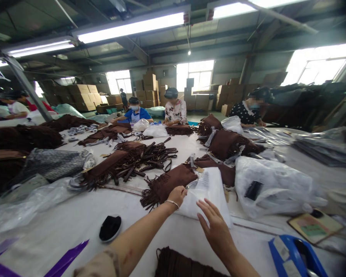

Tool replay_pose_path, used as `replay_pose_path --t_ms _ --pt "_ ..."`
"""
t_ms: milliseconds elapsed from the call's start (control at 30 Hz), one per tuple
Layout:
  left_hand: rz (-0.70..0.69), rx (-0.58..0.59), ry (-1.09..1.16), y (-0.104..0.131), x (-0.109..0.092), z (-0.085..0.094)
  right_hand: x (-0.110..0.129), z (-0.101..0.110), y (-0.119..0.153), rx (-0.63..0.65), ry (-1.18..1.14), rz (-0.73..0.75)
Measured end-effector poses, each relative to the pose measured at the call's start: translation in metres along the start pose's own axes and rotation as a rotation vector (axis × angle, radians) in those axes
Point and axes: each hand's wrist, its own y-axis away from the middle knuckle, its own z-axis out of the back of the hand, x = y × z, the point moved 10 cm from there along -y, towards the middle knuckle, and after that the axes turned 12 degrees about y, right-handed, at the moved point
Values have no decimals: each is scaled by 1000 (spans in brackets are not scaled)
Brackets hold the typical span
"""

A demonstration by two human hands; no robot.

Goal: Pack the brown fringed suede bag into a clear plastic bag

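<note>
The left hand (177,195) had its fingers curled together on the top edge of a white bag (207,192), pinching it where it met a brown fringed bag (167,184). A thin bracelet circled that wrist. The right hand (215,227) hovered flat over the white bag's lower edge, fingers spread apart and holding nothing; whether the fingertips touched the bag could not be told. The white bag lay on the table (75,219) straight ahead of the person, its far end partly over the fringed bag, whose fringe trailed to the left. Just right of it sat a puffed plastic sack (276,188) with a black comb-like piece (253,189) showing through. A second brown fringed piece (178,265) lay at the near edge between the forearms. To the left a small black pad (110,227) rested on the table, with purple strips (66,259) at the near left corner. A blue tape dispenser (294,256) stood at the near right, beside a card (314,227). Farther out lay a heap of brown straps (150,156) and more brown bags (227,144). Three seated people (175,107) worked at the far end of the table, with cardboard boxes (150,90) stacked behind them.
</note>
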Motion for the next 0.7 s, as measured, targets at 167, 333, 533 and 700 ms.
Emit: replay_pose_path --t_ms 167,333,533,700 --pt "17 -59 -162 1 6 12 -32 -37 -63 184 233 -104" --pt "-40 69 -245 2 14 16 -88 -32 -77 302 290 -212" --pt "-112 154 -274 -6 -6 44 -122 14 -101 320 184 -297" --pt "-26 36 -297 -4 -18 95 -127 68 -82 159 13 -390"
